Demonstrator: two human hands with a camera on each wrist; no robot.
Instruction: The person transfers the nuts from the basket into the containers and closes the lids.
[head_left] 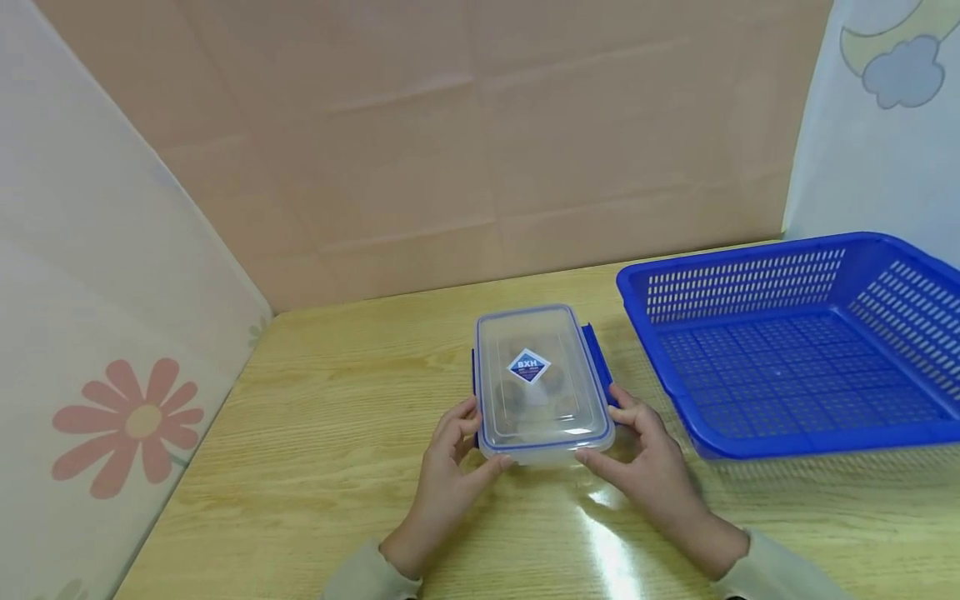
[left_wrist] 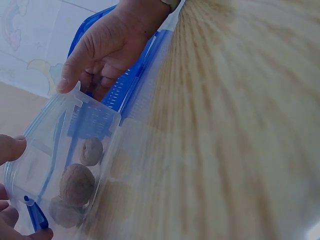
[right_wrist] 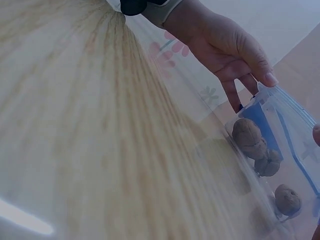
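Note:
A clear plastic food container (head_left: 540, 417) with a blue-edged lid (head_left: 517, 329) lies on the table. The lid bears a blue diamond label. Inside sit several brown walnuts (left_wrist: 77, 185), blurred through the lid but plain through the side wall. My left hand (head_left: 450, 467) holds the near left corner, thumb on the front edge and fingers along the side. At the near right corner my right hand (head_left: 648, 467) grips in the same way, its fingers by a blue latch (head_left: 597, 358) that stands out from the side. The left latch is mostly hidden.
A large blue plastic basket (head_left: 678, 408) with slotted walls stands to the right of the container. The wooden table (head_left: 337, 400) meets a pinkish-brown cloth (head_left: 360, 183) behind and a white flowered sheet (head_left: 97, 292) on the left.

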